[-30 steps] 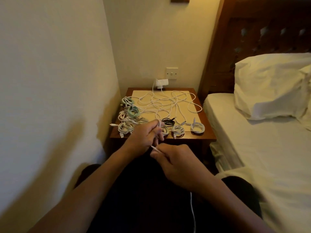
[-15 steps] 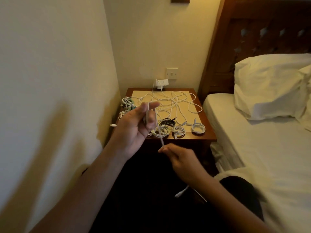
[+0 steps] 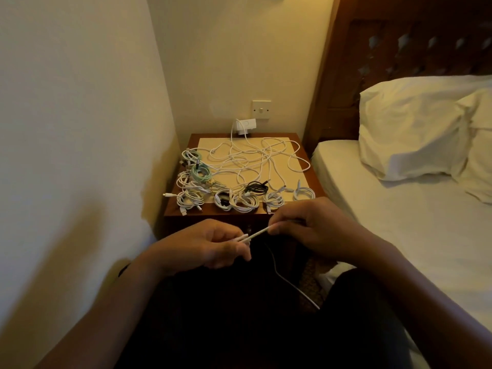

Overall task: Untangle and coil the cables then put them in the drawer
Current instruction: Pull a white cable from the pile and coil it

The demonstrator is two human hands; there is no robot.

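Holding a white cable between both hands, the person is sitting in front of the bedside table, with the hands low and just short of its front edge. The left hand is curling its fingers inward and gripping the cable near its tip, where what looks like two strands are lying side by side under the thumb. The right hand is pinching the same cable between thumb and forefinger, its other fingers folding in behind. A short, straight stretch of the cable is running taut between the two hands, tilting up toward the right one. Below them the rest of the cable is hanging in a loose curve over the dark lap and trailing off toward the bed.

On the tabletop a loose tangle of white cables is sprawling across the middle, with one lead rising to a white charger at the back by the wall. Small coiled cables are lying in a row along the front edge and up the left side, among them a mint-green coil and a black cable. A pillow is resting at the head of the bed, off to the right
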